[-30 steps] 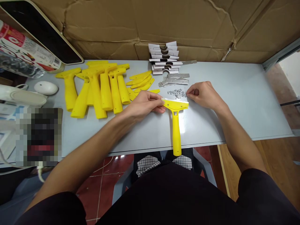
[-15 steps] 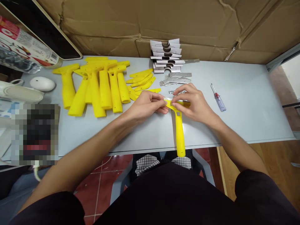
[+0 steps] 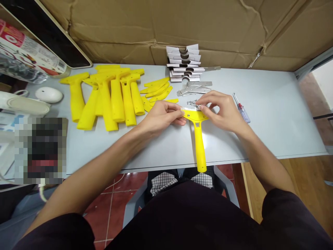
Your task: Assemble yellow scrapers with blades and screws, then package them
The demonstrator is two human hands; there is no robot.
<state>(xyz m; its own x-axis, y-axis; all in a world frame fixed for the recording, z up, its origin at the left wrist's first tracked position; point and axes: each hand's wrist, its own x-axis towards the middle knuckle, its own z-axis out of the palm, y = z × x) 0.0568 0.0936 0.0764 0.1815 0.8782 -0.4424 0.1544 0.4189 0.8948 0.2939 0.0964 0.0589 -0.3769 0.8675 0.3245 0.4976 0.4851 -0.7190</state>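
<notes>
My left hand (image 3: 165, 114) pinches the left end of a yellow plastic scraper handle (image 3: 199, 146) between thumb and fingers. The handle's T-shaped head faces away from me, with a thin metal strip along its far edge; its grip reaches past the table's front edge. A small screw (image 3: 188, 115) sits in the left hole of the head. My right hand (image 3: 220, 109) is over the head's right end, thumb and forefinger close together at a pile of small screws (image 3: 193, 102). Whether a screw is between those fingertips is hard to make out.
Several yellow scraper handles (image 3: 104, 99) and curved yellow pieces (image 3: 157, 86) lie left. Behind the screws are metal plates (image 3: 197, 86) and a row of folded white card pieces with blades (image 3: 184, 62). A screwdriver (image 3: 241, 109) lies right. A mouse (image 3: 49, 94) is far left.
My right hand has moved from the left hole of the scraper head to the screw pile, leaving a screw in that hole. My left hand keeps its grip.
</notes>
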